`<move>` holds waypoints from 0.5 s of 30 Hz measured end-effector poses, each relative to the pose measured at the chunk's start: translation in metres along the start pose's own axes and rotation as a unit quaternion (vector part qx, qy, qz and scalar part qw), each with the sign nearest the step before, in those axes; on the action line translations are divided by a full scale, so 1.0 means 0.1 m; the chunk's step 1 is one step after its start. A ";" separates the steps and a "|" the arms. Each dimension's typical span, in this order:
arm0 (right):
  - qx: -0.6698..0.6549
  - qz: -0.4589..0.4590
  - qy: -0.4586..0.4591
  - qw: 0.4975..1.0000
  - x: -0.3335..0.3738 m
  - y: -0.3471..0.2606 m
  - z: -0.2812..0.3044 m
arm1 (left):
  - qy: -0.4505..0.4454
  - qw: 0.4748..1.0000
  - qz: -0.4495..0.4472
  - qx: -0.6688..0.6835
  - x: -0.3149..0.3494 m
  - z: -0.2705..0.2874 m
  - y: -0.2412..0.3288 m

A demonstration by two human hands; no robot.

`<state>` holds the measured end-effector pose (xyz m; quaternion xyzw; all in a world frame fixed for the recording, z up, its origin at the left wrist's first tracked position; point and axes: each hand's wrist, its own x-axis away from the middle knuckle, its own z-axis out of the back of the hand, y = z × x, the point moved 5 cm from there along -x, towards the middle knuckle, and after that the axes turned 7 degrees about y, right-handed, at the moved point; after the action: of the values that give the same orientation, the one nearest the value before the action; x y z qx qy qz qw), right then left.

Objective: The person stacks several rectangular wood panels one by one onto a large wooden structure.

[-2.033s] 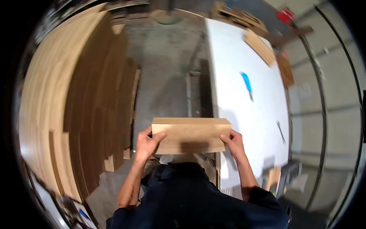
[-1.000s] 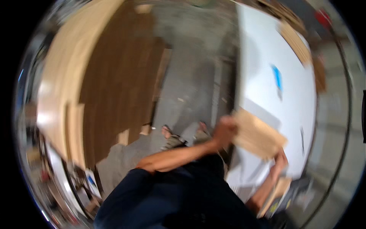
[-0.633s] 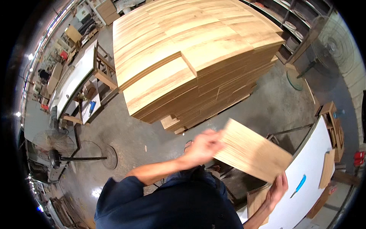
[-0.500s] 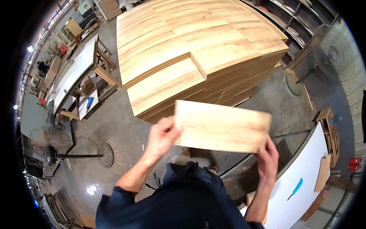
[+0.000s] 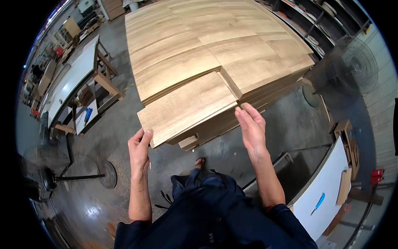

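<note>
A light wooden board [image 5: 188, 106] lies flat on the near corner of a large stack of wooden boards [image 5: 215, 45]. My left hand [image 5: 140, 147] has its fingertips at the board's near left corner, fingers straight. My right hand [image 5: 251, 126] is flat and open, with its fingertips touching the board's right corner. Neither hand grips the board. My forearms and dark blue clothing fill the lower middle of the view.
A white table [image 5: 327, 191] with a blue object and small wood pieces stands at the lower right. Further white-topped work tables [image 5: 74, 79] stand at the left. A floor fan [image 5: 45, 178] is at the lower left, another fan [image 5: 352, 62] at the right. The floor is grey concrete.
I turned from the white table toward the big stack, carrying the board in both hands. The board now lies on the stack's near corner and both hands have let go.
</note>
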<state>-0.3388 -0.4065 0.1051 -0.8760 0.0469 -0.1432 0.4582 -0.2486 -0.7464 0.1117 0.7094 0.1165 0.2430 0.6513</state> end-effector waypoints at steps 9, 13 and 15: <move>0.522 0.166 0.212 0.809 1.08 -0.59 2.48 | 0.065 0.893 -0.305 -0.324 0.21 -0.29 0.09; 0.703 0.047 0.228 0.672 2.33 -0.73 3.75 | 0.092 0.883 -0.310 -0.341 0.23 -0.45 0.14; 0.695 -0.022 0.254 0.673 2.95 -0.70 4.48 | 0.095 0.879 -0.325 -0.335 0.21 -0.52 0.15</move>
<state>0.0707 -0.0757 -0.0180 -0.2358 0.0288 -0.3613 0.9017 -0.2583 -0.6929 0.1321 0.3444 0.3137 0.1084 0.8782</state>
